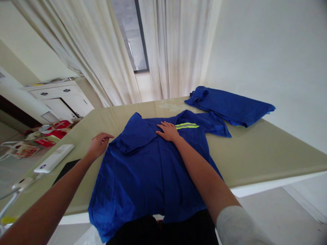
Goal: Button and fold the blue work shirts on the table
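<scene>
A blue short-sleeved work shirt (143, 177) lies spread on the table, its lower part hanging over the near edge. Its left sleeve (139, 132) is folded inward over the body. A yellow-green and grey reflective strip (187, 126) crosses the chest at the right. My right hand (168, 131) rests flat on the upper middle of the shirt, fingers spread. At the shirt's left edge, beside the folded sleeve, is my left hand (99, 144), its fingers partly bent and the index finger stretched toward the cloth. I see no cloth gripped in it.
Another folded blue garment (230, 103) lies at the table's (265, 156) back right. On the left are a white power strip (55, 158), a black flat object (65, 171) and a cable (9, 204). Bags (46, 136) and a white cabinet (63, 98) stand beyond.
</scene>
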Available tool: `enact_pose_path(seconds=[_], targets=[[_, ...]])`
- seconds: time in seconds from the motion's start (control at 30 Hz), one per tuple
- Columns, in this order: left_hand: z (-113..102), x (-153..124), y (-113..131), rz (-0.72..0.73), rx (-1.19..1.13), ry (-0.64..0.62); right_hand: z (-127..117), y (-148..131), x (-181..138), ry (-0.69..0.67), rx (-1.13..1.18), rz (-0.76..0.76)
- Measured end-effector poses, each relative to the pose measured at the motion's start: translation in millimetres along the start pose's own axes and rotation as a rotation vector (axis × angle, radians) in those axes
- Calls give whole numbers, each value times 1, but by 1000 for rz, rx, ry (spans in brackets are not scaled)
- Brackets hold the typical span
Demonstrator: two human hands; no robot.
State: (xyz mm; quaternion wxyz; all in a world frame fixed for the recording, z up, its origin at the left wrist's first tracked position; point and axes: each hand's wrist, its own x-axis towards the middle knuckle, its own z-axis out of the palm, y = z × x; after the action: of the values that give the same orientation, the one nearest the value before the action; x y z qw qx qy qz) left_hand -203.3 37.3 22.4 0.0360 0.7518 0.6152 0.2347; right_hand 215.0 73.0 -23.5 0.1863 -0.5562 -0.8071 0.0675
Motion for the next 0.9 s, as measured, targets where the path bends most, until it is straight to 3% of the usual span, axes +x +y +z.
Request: enact_pose_path(seconds=[0.03, 0.1, 0.2, 0.27, 0.33, 0.47, 0.53, 0.6, 0.73, 0.8, 0.9], targets=[[-2, 0, -2, -58, 4, 32, 1, 0, 0, 4, 2, -2], [-3, 0, -2, -69, -11, -32, 2, 1, 1, 13, 3, -4], [0, 0, 8, 136, -8, -222, 3, 1, 1, 25, -6, -1], [4, 3, 15, 224, 44, -214, 3, 1, 1, 25, -10, -1], [6, 6, 15, 177, 72, -129, 2, 1, 1, 19, -4, -3], [4, 12, -4, -75, 0, 82, -1, 0, 0, 9, 12, 1], [2, 11, -13, -115, -72, 28, -1, -1, -1, 9, 11, 0], [2, 8, -20, -52, -93, -52, -1, -1, -1, 17, 8, 1], [1, 8, -29, 84, 4, -7, -1, -2, 0, 30, 1, 5], [-2, 12, -34, 33, -22, -31, -1, -2, -1, 30, 0, 5], [-12, 21, -34, -22, -43, -176, -2, -3, -1, 32, 3, 6]])
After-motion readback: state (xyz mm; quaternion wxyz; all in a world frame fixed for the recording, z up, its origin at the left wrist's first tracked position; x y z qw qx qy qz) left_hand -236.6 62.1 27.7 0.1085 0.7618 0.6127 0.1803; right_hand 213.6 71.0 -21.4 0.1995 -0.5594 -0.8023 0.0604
